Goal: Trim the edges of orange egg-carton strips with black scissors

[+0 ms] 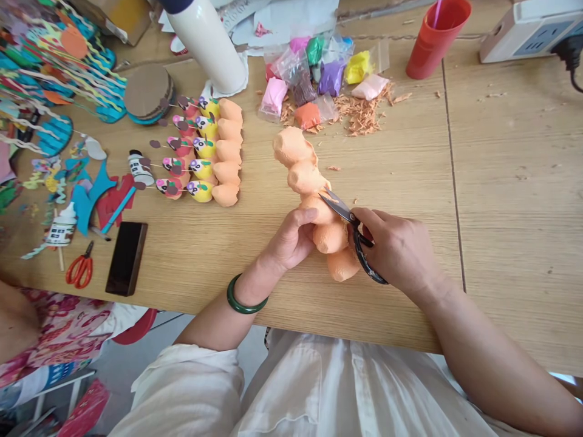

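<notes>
An orange egg-carton strip [328, 238] with several rounded cups slants across the table in front of me. My left hand [295, 235] grips it from the left, thumb on a middle cup and fingers beneath. In my right hand [396, 249] is a pair of black-handled scissors [337, 206], held with fingers through the handles. The slightly parted blades lie against the strip's right edge, near its middle. A thin flap of orange carton curls up at the blade tips. The far cups have ragged edges.
Rows of decorated egg-carton cups [200, 149] stand left of centre. Clay packets [331, 76] and orange shavings [364, 114] lie beyond the strip, near a red cup [438, 39]. A phone [126, 258] and red-handled scissors [81, 268] lie left. Part of another person [59, 328] shows lower left.
</notes>
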Motion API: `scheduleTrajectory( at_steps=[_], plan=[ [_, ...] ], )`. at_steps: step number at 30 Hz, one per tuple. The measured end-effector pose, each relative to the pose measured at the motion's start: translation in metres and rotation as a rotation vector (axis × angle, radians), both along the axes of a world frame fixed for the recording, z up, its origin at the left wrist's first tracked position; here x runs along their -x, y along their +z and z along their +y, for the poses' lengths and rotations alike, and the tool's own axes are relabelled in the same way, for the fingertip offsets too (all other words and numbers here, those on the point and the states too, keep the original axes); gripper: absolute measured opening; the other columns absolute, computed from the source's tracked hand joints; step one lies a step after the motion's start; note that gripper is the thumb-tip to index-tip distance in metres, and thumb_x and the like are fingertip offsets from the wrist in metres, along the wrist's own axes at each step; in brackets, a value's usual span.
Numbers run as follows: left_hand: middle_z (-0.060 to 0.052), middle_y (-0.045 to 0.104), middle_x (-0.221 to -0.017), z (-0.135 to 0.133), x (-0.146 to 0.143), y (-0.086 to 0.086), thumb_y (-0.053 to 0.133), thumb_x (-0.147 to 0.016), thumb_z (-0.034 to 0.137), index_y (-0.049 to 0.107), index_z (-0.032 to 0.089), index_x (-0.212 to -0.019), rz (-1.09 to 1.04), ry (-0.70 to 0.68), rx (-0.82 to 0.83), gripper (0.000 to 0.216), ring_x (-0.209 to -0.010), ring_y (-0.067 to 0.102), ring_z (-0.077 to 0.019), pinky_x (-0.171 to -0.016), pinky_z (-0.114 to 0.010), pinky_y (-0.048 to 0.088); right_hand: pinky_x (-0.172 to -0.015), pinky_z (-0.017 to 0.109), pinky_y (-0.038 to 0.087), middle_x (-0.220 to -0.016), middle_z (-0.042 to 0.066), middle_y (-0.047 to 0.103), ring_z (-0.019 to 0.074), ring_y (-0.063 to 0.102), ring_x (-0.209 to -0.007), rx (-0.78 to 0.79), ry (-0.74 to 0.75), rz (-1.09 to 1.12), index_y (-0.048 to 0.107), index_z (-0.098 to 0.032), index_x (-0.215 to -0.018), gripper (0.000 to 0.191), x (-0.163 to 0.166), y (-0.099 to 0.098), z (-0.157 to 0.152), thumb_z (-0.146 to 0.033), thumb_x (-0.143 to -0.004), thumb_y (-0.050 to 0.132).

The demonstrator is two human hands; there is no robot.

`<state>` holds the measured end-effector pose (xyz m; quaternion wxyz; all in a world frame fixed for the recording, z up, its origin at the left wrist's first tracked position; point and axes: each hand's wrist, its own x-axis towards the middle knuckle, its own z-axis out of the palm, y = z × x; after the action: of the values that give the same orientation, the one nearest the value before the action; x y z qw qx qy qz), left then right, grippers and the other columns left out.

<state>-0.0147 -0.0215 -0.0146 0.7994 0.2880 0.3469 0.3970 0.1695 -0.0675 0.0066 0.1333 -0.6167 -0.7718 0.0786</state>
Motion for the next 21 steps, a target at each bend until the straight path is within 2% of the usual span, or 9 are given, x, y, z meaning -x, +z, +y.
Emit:
scheduleTrajectory(
  at_steps=[5, 15, 18, 21],
  plan=[
    [-0.006, 0.077, -0.103, 0.0003, 0.0015, -0.0012, 0.081, -0.073, 0.051, 0.074, 0.022, -0.106, 0.010, -0.020, -0.003, 0.044, -0.120, 0.068, -0.0330, -0.088, -0.037, 0.058, -0.050, 0.028, 0.018, -0.069, 0.003, 0.070, 0.0151, 0.053, -0.053, -0.052, 0.013, -0.039, 0.073, -0.018, -0.096, 0.028, 0.0009, -0.0015, -0.0002, -0.018, -0.086, 0.046],
    [-0.005, 0.077, -0.102, -0.0013, 0.0016, -0.0004, 0.080, -0.072, 0.053, 0.072, 0.025, -0.101, 0.085, -0.010, 0.028, 0.041, -0.117, 0.070, -0.0307, -0.089, -0.035, 0.059, -0.049, 0.028, 0.015, -0.056, 0.002, 0.062, 0.0139, 0.043, -0.046, 0.013, -0.074, -0.059, 0.071, -0.020, -0.082, 0.024, 0.0081, 0.0052, -0.0076, -0.021, -0.088, 0.048],
    [-0.005, 0.077, -0.100, -0.0007, 0.0006, 0.0007, 0.080, -0.072, 0.049, 0.071, 0.025, -0.100, 0.072, 0.010, 0.038, 0.038, -0.115, 0.071, -0.0294, -0.087, -0.035, 0.059, -0.051, 0.028, 0.018, -0.058, 0.002, 0.061, 0.0137, 0.042, -0.049, 0.125, -0.127, 0.070, 0.069, -0.020, -0.081, 0.021, 0.0068, 0.0047, -0.0051, -0.026, -0.090, 0.051],
    [-0.004, 0.076, -0.093, 0.0014, 0.0014, 0.0013, 0.078, -0.074, 0.046, 0.069, 0.022, -0.099, 0.062, 0.080, 0.035, 0.036, -0.107, 0.073, -0.0261, -0.084, -0.034, 0.059, -0.054, 0.027, 0.028, -0.062, 0.001, 0.060, 0.0142, 0.047, -0.054, 0.250, -0.173, 0.381, 0.070, -0.020, -0.086, 0.027, -0.0005, 0.0034, -0.0001, -0.042, -0.095, 0.057]
  ],
)
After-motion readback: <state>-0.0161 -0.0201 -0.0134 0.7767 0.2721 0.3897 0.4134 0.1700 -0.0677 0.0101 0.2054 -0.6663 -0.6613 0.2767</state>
